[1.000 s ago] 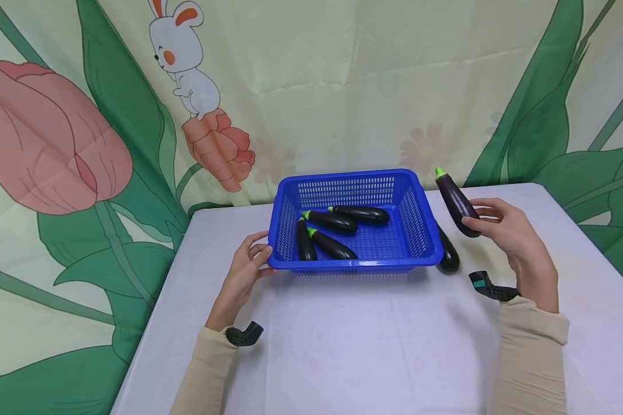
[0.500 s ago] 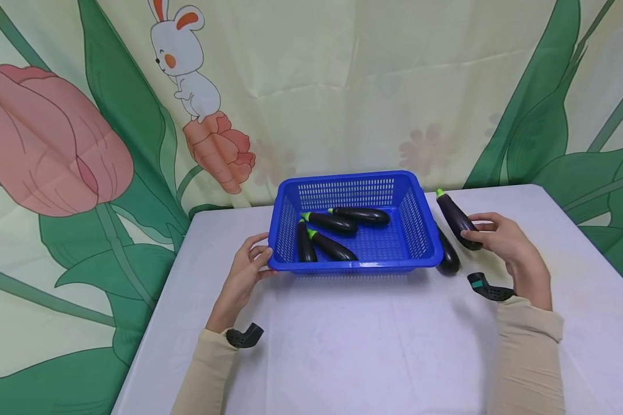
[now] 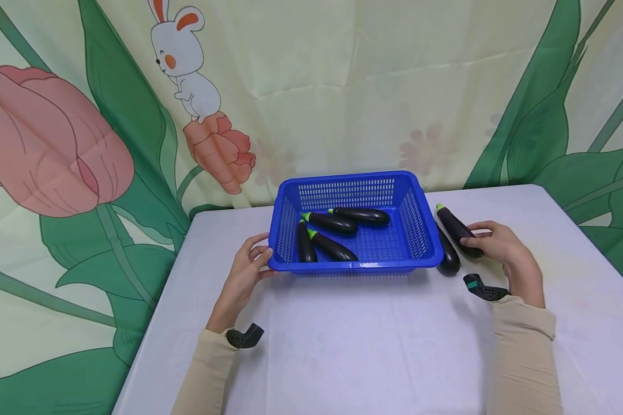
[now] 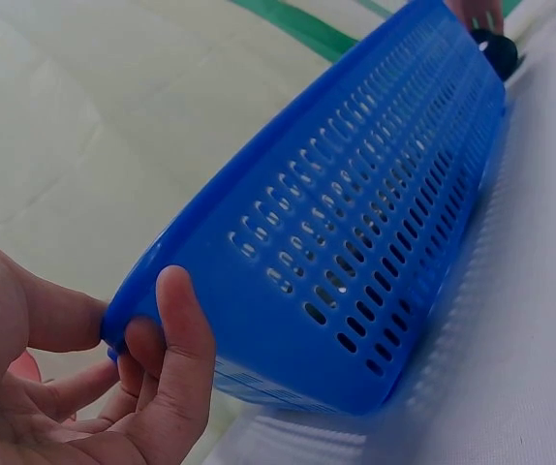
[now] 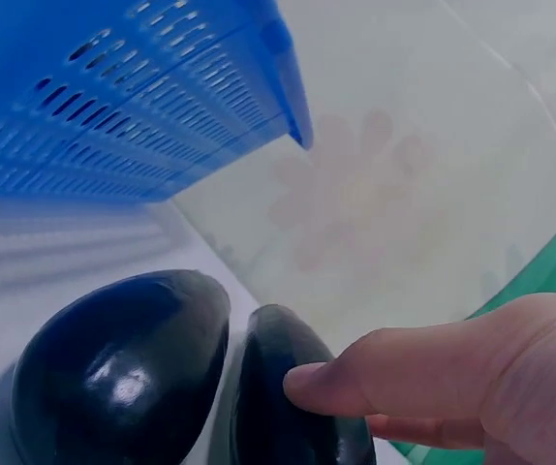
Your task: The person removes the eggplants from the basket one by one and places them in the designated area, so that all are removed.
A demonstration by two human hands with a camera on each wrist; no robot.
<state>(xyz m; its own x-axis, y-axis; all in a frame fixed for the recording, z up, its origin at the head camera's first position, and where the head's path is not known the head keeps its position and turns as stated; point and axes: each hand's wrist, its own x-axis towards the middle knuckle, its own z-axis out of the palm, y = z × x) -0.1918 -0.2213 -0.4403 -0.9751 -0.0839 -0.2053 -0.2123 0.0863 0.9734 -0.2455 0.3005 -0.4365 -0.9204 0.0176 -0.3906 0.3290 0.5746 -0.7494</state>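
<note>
My left hand grips the left front corner of a blue plastic basket, thumb and fingers pinching its rim in the left wrist view. Inside the basket lie several dark eggplants with green stems, among them one eggplant near the back wall. To the right of the basket my right hand holds another eggplant by its thick end, its stem pointing to the back. Close beside that one, a further eggplant rests on the table against the basket's right side, its stem end hidden by the basket.
A white-covered table spreads beneath everything. Behind it hangs a cloth printed with tulips, leaves and a rabbit. Each wrist wears a black camera mount.
My right hand has lowered the eggplant toward the table, moving slightly left, until it lies beside the other one. The left hand and the basket have stayed in place.
</note>
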